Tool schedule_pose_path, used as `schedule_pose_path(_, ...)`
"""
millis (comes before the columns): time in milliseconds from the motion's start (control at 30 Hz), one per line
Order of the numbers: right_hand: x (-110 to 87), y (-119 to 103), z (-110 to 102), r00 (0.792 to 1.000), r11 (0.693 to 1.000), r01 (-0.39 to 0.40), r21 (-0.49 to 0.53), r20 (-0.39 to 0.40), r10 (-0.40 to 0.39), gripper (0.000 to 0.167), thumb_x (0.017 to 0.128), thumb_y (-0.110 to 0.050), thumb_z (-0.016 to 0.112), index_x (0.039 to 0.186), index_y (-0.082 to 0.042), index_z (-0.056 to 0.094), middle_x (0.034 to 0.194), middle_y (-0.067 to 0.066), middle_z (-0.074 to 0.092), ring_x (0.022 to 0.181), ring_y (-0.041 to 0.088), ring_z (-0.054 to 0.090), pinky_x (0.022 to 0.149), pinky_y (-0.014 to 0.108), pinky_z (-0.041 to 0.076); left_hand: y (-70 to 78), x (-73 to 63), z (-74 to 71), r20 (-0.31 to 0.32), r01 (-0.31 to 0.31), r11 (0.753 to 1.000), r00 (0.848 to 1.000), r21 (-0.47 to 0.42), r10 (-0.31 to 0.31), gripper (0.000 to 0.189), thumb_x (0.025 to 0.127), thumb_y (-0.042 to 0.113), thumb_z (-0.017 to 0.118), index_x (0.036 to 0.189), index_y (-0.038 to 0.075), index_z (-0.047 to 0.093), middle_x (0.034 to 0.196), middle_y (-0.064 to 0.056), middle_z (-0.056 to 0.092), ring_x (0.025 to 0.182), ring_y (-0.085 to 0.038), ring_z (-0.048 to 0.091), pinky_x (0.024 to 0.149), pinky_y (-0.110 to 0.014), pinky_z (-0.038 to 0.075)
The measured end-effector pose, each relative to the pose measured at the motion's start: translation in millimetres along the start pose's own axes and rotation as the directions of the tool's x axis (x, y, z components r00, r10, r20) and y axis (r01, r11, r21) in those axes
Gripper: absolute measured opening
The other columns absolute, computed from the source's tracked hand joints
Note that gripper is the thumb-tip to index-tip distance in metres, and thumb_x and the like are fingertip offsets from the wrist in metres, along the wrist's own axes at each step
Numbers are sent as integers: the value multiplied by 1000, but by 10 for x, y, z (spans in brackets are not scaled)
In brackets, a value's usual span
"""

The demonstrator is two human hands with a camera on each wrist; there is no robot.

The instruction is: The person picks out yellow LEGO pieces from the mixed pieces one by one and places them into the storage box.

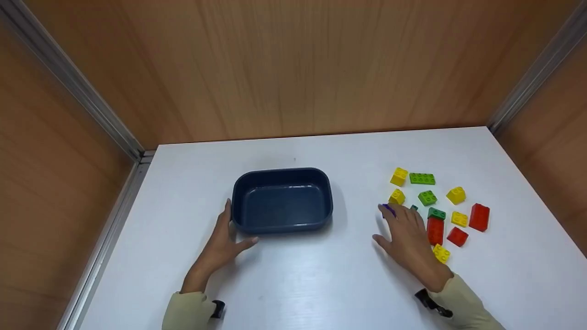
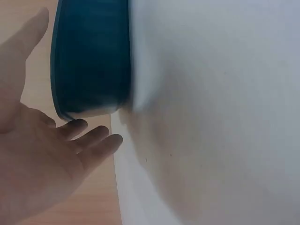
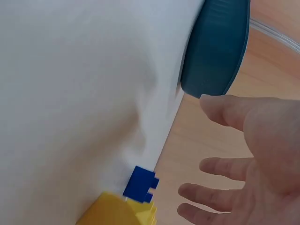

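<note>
A dark blue rectangular bin (image 1: 282, 201) stands on the white table. At its left side is my left hand (image 1: 224, 245), fingers straight along the wall and thumb spread toward the front edge. In the left wrist view those fingers are right at the bin's corner (image 2: 93, 61), not curled round it. My right hand (image 1: 408, 238) hovers over the left edge of a group of toy bricks, fingers extended and thumb apart. A small blue brick (image 3: 139, 184) shows below its fingers in the right wrist view, beside a yellow brick (image 3: 105, 211). The palm holds nothing.
Loose bricks lie on the right: a light green brick (image 1: 422, 178), a yellow brick (image 1: 399, 176), a long red brick (image 1: 479, 217) and several more. A dark green brick (image 1: 436, 213) adjoins another red one (image 1: 435, 231). Wooden panels (image 1: 293, 68) enclose the table's back and sides.
</note>
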State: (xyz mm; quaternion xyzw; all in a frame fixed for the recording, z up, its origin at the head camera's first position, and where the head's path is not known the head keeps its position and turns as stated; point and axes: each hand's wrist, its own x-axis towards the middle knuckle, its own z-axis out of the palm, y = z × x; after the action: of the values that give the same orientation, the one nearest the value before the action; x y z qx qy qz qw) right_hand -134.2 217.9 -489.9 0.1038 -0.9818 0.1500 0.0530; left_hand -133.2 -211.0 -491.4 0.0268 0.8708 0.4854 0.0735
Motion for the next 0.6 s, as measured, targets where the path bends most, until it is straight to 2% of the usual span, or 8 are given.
schedule_pose_path(133,-96,103,-51,1000,999,-7,-43,-9,7,73,85,-22,90,147,2,58,148,28,52,137,49,46,118,66,33,-10,13,24,-40,-7,1000,999,-20,6,119,90,22,87,169,2,0,174,-25,14,158,-44,24,125,-60,29)
schedule_pose_path(300,-200,236,-93,1000,997,-10,-78,9,11,74,82,-22,92,144,1,60,143,29,55,133,49,48,113,67,37,-33,26,46,-76,5,998,997,-66,-10,115,91,17,87,169,1,5,171,-27,18,153,-47,33,119,-57,41)
schedule_pose_path(600,-342,410,-196,998,996,-52,-79,40,55,66,78,-19,94,136,0,68,132,27,61,128,49,49,115,71,33,-19,15,80,-141,3,989,990,-148,-24,107,91,12,86,168,-2,14,167,-32,27,148,-51,40,111,-50,51)
